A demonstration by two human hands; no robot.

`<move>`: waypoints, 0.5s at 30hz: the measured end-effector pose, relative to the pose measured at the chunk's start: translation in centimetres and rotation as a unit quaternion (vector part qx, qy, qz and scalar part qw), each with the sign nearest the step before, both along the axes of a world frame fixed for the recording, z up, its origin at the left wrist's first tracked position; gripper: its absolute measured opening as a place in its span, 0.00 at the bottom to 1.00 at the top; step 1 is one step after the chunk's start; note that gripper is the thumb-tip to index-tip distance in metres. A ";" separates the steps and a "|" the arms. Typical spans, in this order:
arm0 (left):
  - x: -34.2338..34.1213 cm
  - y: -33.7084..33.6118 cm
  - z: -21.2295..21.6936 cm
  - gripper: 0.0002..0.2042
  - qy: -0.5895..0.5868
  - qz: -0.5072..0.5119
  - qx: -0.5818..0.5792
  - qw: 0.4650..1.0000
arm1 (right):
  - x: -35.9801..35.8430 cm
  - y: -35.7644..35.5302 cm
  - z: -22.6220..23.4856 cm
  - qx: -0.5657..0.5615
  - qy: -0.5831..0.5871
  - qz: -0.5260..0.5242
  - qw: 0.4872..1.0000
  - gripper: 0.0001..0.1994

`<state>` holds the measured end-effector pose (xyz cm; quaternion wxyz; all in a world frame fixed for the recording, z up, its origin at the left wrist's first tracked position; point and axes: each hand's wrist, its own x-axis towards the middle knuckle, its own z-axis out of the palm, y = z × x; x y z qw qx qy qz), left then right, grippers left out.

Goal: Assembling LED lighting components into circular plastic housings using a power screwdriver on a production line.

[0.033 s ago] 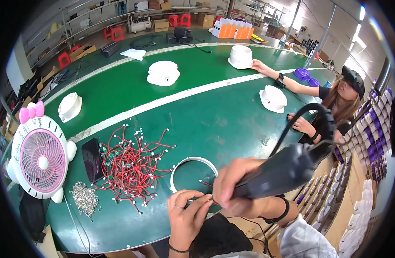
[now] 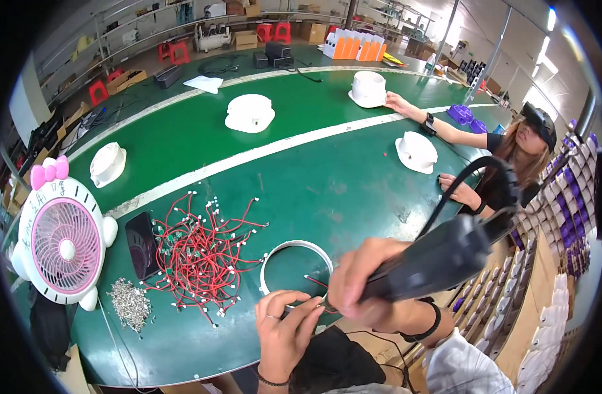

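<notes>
Workshop floor with shelving, red stools and cartons at the far side; a long green surface point(image 2: 301, 171) with a white stripe fills the view.

Item 1: right hand point(image 2: 363, 279), clenched around the grip of a black power tool point(image 2: 438, 259), probably a screwdriver or soldering handpiece; its black cable point(image 2: 475, 174) loops up toward 1 o'clock. The tip meets the left fingers at the near edge.

Item 2: left hand point(image 2: 288, 328), pinching a small part at the tool tip, seemingly the end of a thin red wire point(image 2: 316, 281); the part itself is too small to identify.

Item 3: white ring point(image 2: 294, 246), flat on the surface, just beyond both hands at 12 o'clock.

Item 4: heap of red wires with white connectors point(image 2: 199, 253), at 10 o'clock from the hands; a black pouch point(image 2: 141, 244) touches its left side; a pile of small metal pieces point(image 2: 130, 303) lies at 9 o'clock.

Item 5: pink and white desk fan point(image 2: 61, 240), far left.

Item 6: four white round housings point(image 2: 249, 111), well apart along the surface; a co-worker point(image 2: 511, 151) sits at 2 o'clock.

Handling note: good work here likely means holding the pinch steady and low, keeping fingertips clear of the tip, bringing the tool squarely onto the part, and letting the cable hang free of the wire heap.
</notes>
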<state>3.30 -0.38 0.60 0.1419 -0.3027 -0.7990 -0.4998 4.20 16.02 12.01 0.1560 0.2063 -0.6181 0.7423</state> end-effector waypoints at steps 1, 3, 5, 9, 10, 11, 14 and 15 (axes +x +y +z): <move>0.1 -0.1 0.0 0.11 -0.014 -0.001 0.001 1.000 | 0.2 -0.4 0.0 -0.035 0.011 -0.019 0.999 0.17; 0.2 -0.2 0.2 0.10 -0.027 0.000 0.012 1.000 | 0.3 -0.7 0.9 -0.051 0.005 -0.029 0.998 0.18; 0.1 -0.2 0.3 0.08 -0.068 -0.019 0.051 0.996 | 0.7 -0.3 0.4 -0.085 -0.022 -0.022 0.996 0.13; 0.0 -0.3 0.1 0.08 -0.059 -0.023 0.072 0.995 | 0.4 -1.1 -0.1 -0.049 -0.016 -0.032 0.998 0.20; 0.1 -0.3 0.0 0.08 -0.064 -0.018 0.089 0.994 | 0.3 -1.2 -0.4 -0.049 -0.016 -0.032 0.998 0.20; 0.1 -0.3 0.0 0.08 -0.070 -0.012 0.106 0.992 | 0.3 -1.4 -0.7 -0.038 -0.024 -0.034 0.998 0.19; 0.5 -0.8 0.1 0.09 -0.043 0.027 0.123 0.991 | 0.0 -1.4 -1.1 -0.015 -0.042 -0.030 0.999 0.18; 0.8 -1.0 0.4 0.09 -0.044 0.027 0.123 0.991 | -0.1 -1.5 -1.1 -0.017 -0.041 -0.025 0.999 0.17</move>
